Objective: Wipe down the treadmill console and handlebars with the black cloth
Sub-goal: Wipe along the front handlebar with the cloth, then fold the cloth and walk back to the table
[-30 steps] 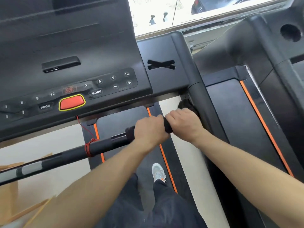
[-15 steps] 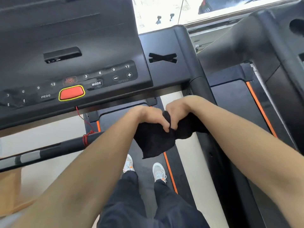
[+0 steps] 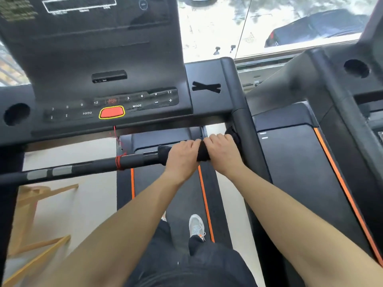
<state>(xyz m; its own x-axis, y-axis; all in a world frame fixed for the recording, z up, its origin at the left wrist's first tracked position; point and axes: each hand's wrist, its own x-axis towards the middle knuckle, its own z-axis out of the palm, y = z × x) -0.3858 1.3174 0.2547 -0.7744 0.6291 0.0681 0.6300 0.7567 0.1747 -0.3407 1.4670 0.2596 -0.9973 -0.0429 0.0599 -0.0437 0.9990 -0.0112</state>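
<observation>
Now left hand [image 3: 182, 156] and right hand [image 3: 222, 154] clench black cloth [image 3: 200, 153] around handlebar [image 3: 132, 161]; knuckles up.

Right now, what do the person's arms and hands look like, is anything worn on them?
Both forearms are bare: no sleeves show. The left hand and right hand wear no gloves, and no rings, watch or wristband are visible on them.

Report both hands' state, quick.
Left hand: closed around the black cloth wrapped on the handlebar.
Right hand: closed on the same cloth, beside the left.
</observation>
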